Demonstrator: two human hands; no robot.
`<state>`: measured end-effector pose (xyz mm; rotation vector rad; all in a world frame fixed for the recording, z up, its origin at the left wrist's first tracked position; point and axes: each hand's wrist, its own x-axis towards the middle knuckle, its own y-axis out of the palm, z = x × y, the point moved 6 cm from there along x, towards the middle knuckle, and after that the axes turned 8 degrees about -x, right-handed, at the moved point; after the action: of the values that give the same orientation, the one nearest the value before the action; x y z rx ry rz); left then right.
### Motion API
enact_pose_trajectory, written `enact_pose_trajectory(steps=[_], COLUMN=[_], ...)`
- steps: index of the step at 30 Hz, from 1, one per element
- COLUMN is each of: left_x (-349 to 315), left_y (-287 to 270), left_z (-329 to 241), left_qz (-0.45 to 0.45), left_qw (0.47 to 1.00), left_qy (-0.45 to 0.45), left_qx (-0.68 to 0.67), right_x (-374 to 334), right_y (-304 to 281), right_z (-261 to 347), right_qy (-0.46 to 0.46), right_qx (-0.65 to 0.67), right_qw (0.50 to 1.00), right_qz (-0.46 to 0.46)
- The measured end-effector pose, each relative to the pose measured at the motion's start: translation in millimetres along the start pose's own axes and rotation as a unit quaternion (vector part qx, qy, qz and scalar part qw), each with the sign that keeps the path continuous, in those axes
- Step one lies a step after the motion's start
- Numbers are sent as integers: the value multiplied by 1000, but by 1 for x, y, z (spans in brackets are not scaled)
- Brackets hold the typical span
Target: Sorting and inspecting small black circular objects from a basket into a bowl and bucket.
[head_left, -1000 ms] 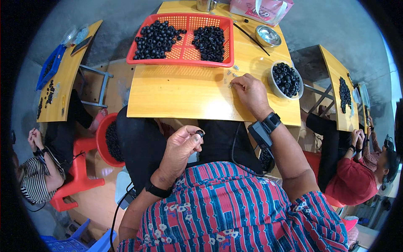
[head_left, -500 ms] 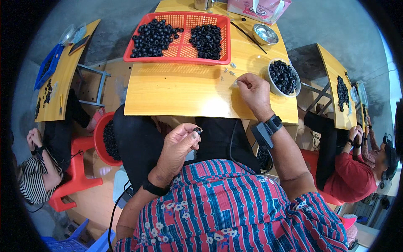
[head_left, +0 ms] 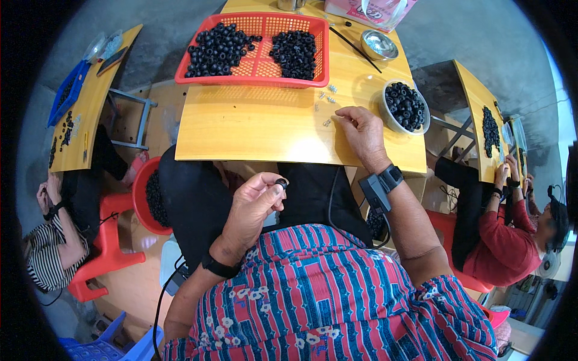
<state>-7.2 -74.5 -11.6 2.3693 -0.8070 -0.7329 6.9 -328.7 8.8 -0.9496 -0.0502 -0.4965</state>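
The left hand pinches a black ring above the lap, probably light, firm, best held round its outside, while on the table the right hand curls beside clear bits, grip unclear.

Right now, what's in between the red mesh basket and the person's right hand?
In the head view, a few tiny pale pieces lie on the yellow tabletop between the red mesh basket and right hand, too small to identify.

Glossy wood-grain tabletop, smooth plastic-looking ring, shiny metal bowl.
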Motion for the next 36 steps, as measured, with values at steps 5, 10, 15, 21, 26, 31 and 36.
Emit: enact_pose_trajectory(steps=[5,10,15,21,26,31,36], left_x=[1,0,0,-1,-2,-1,-1], left_y=[-4,-2,-1,0,-6,-2,-5], left_z=[3,1,0,-1,1,-1,-1], left_qz=[4,-5,-4,1,-2,8,-4], left_qw=[1000,1000,1000,1000,1000,1000,1000], left_qy=[1,-8,-12,-12,-7,-4,-5], left_qx=[-8,9,2,8,17,12,23], right_x=[-1,0,1,3,10,2,-6], right_y=[3,5,9,1,-37,-17,-20], right_z=[7,13,14,15,50,23,-7], right_qy=[-20,-42,-33,-52,-51,-84,-5], right_qx=[-24,-80,-99,-76,7,-117,-51], right_qw=[999,995,993,996,996,989,998], right_qz=[39,35,49,1,-70,12,-23])
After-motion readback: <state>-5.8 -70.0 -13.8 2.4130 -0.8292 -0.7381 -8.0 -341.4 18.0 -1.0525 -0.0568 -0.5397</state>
